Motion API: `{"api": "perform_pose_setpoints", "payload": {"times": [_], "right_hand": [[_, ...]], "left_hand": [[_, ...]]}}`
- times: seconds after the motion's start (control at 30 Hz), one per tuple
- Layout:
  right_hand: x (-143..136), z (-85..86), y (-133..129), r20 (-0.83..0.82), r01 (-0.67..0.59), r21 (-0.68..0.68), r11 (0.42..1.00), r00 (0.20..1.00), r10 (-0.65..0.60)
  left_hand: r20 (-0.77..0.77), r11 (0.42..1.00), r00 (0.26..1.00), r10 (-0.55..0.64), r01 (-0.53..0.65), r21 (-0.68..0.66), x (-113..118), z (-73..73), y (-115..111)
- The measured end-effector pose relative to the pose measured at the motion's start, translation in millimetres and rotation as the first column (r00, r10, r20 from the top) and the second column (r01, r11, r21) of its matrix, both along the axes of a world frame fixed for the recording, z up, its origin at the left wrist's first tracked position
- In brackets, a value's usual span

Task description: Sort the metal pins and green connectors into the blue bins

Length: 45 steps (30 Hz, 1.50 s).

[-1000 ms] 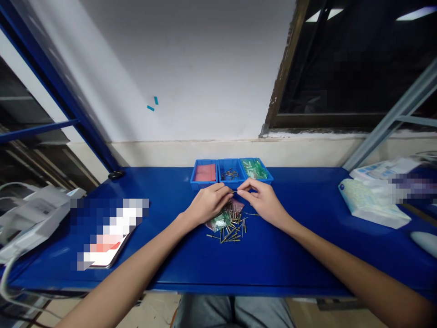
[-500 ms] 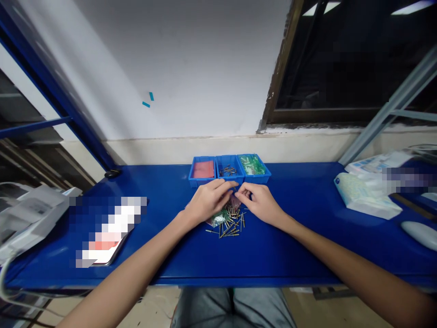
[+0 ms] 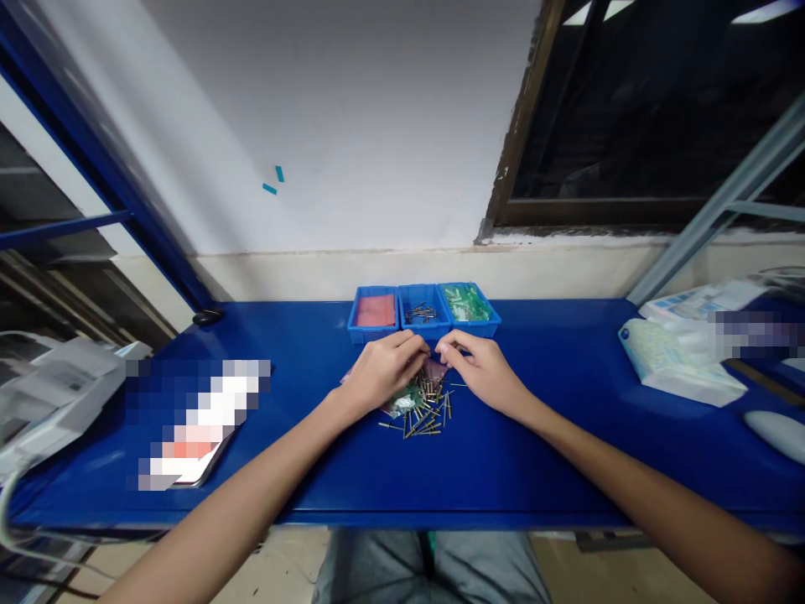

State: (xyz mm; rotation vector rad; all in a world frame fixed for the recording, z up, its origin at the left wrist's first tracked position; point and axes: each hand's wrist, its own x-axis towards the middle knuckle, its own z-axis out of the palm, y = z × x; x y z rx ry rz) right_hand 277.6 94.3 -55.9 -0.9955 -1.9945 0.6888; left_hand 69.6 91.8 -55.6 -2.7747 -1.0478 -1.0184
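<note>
Just in front of the bins, my left hand (image 3: 388, 367) is closed, its thumb and fingertips pinched at the top of a small pink plastic bag (image 3: 435, 367). Opposite it, my right hand (image 3: 479, 369) has curled fingers pinching at the bag's right upper edge. The bag is partly covered by my fingers, so its contents are hard to make out. Below my hands lies a heap of thin metal pop rivets (image 3: 428, 413), some scattered loose. A green and clear packet (image 3: 404, 401) sits beside the heap, partly under my left hand.
Three joined blue bins stand behind my hands: one with pink bags (image 3: 376, 311), one with loose rivets (image 3: 421, 315), one with green packets (image 3: 466, 304). A phone (image 3: 207, 449) lies left on the blue table (image 3: 503, 478). A tissue pack (image 3: 676, 365) and white mouse (image 3: 775, 432) lie right.
My right fingers have shifted slightly and curled in more at the pink bag. My left index finger, stretched out before, has drawn back. More of the bag shows between my hands.
</note>
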Motion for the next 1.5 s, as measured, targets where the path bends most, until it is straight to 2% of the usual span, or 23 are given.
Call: {"api": "perform_pose_setpoints", "payload": {"times": [0.17, 0.3, 0.57, 0.73, 0.87, 1.03, 1.2, 1.3, 1.4, 1.5], "right_hand": [[1, -1.4, 3, 0.077, -0.001, 0.092, 0.996, 0.997, -0.007], [0, 1.1, 0, 0.123, -0.004, 0.144, 0.990, 0.992, -0.014], [-1, 3.1, -1, 0.091, 0.047, 0.187, 0.981, 0.994, -0.065], [0, -0.7, 1, 0.090, 0.029, 0.165, 0.986, 0.995, -0.044], [-1, -5.5, 5, 0.112, 0.053, 0.215, 0.975, 0.991, -0.078], [-7, -7.0, 14, 0.132, 0.021, 0.225, 0.974, 0.990, -0.052], [-6, -0.3, 17, 0.157, -0.029, 0.266, 0.964, 0.988, -0.014], [-2, 8.3, 28, 0.281, -0.047, 0.375, 0.926, 0.957, -0.065], [-1, 19.0, 52, 0.391, -0.033, 0.509, 0.860, 0.899, -0.196], [-3, 27.6, 70, 0.437, -0.010, 0.533, 0.846, 0.860, -0.265]], "left_hand": [[0.124, 0.989, 0.990, -0.065, 0.081, -0.127, 2, -1.6, 0], [0.151, 0.984, 0.987, -0.063, 0.087, -0.157, 3, -2.6, 0], [0.005, 1.000, 1.000, -0.012, 0.013, -0.024, 2, -4.1, 2], [0.056, 0.998, 0.998, 0.036, -0.039, 0.057, 0, -0.4, 5], [0.143, 0.990, 0.982, 0.127, -0.117, -0.075, 2, 1.5, 6], [0.378, 0.959, 0.921, 0.094, 0.019, -0.284, 6, 1.5, 5], [0.455, 0.924, 0.882, 0.121, 0.068, -0.377, 7, 2.5, 6], [0.445, 0.949, 0.883, 0.148, 0.001, -0.316, 2, 5.0, 10], [0.379, 0.978, 0.907, 0.185, -0.132, -0.161, -12, 8.9, 16], [0.279, 0.975, 0.935, 0.218, -0.223, -0.015, -30, 12.0, 23]]}}
